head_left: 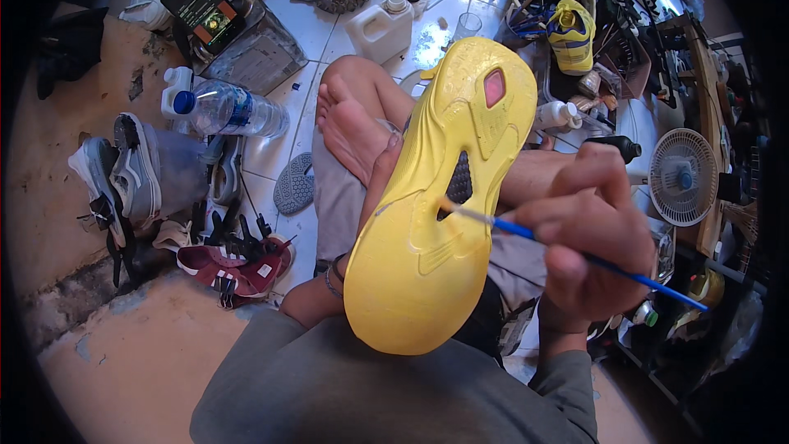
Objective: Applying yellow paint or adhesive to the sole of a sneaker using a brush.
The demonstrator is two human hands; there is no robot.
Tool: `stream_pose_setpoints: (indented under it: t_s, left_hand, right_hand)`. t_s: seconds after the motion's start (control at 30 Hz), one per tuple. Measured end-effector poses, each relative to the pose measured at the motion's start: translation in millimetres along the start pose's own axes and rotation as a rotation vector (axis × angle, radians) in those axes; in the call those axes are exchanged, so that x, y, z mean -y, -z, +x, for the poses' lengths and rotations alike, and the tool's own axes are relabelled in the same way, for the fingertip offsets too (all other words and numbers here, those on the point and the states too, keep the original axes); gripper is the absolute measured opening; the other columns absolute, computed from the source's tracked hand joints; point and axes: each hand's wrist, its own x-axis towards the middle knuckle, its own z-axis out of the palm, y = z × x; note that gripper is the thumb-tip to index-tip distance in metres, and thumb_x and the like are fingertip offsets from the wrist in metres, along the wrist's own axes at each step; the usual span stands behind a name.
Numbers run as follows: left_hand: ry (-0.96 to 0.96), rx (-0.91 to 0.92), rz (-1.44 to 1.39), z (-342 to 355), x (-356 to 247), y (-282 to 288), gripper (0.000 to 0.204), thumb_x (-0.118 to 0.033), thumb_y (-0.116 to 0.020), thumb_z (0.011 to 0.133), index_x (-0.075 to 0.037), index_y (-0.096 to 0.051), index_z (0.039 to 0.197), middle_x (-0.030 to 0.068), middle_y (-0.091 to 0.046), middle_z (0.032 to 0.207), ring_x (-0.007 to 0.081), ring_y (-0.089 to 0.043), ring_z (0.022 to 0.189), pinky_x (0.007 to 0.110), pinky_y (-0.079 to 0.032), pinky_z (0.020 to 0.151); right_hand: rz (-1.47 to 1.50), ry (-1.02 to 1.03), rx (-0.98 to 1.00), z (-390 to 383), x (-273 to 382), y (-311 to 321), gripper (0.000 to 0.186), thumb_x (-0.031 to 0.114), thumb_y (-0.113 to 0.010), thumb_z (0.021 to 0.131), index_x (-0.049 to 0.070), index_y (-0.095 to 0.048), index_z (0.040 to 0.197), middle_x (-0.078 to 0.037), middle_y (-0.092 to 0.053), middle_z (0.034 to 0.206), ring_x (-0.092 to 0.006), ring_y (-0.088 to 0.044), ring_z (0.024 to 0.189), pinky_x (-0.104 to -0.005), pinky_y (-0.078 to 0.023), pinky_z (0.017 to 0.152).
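A yellow shoe [411, 271] is turned with its sole up toward me, above my lap. The sole has a dark textured slot in its middle and a small pink window near the far end. My left hand [383, 171] grips the shoe from its left side; a finger shows along the edge, and the rest is hidden behind it. In my right hand [596, 230] is a thin paintbrush [514, 228] with a blue handle, pinched between the fingers. Its yellow-tinted bristles meet the sole beside the dark slot.
Left stand a plastic water bottle [238, 108], grey shoes [138, 168] and a maroon shoe [234, 270] with clamps. A white jug [382, 29] and a glass [468, 26] stand beyond my feet. Right are another yellow shoe [571, 37], a white bottle [557, 116] and a fan [683, 177].
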Motion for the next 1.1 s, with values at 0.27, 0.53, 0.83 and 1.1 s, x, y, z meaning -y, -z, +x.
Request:
stream_pose_setpoints:
  t_s: [0.27,0.53,0.83,1.1]
  left_hand:
    - [0.031,0.007,-0.109,-36.7,-19.0,4.2,0.071,-0.051,-0.05,0.093,-0.007,-0.037,0.147,0.0178,-0.059,0.127,0.0332,-0.061,0.111,0.04,-0.05,0.096]
    - [0.079,0.006,-0.212,-64.1,-20.5,11.7,0.069,-0.05,-0.048,0.095,-0.007,-0.037,0.147,0.0173,-0.06,0.127,0.0328,-0.062,0.11,0.04,-0.051,0.096]
    - [0.111,0.003,-0.339,-20.7,-0.4,1.5,0.066,-0.05,-0.047,0.098,-0.007,-0.036,0.148,0.0167,-0.06,0.126,0.0322,-0.063,0.109,0.039,-0.051,0.095]
    - [0.139,0.069,-0.453,-5.6,-30.1,28.7,0.065,-0.049,-0.045,0.099,-0.008,-0.036,0.148,0.0163,-0.061,0.126,0.0318,-0.064,0.108,0.038,-0.052,0.095]
  right_hand:
    - [-0.114,0.062,0.017,0.8,-5.1,-2.1,0.038,0.043,-0.068,0.087,0.008,-0.059,0.076,-0.003,-0.071,0.069,-0.0191,-0.052,0.069,-0.0394,-0.034,0.066]
    - [0.003,0.018,0.039,-2.8,-1.0,-9.8,0.037,0.045,-0.068,0.086,0.009,-0.06,0.081,-0.003,-0.07,0.071,-0.0207,-0.052,0.069,-0.0406,-0.034,0.066]
    - [0.094,0.06,0.121,-5.5,-0.9,-2.5,0.041,0.049,-0.064,0.089,0.01,-0.059,0.081,-0.003,-0.071,0.07,-0.0176,-0.048,0.066,-0.0393,-0.033,0.066]
    - [0.157,-0.259,-0.428,11.2,-84.5,4.4,0.017,0.015,-0.066,0.093,0.004,-0.064,0.081,-0.006,-0.07,0.073,-0.0125,-0.06,0.072,-0.0257,-0.045,0.067]
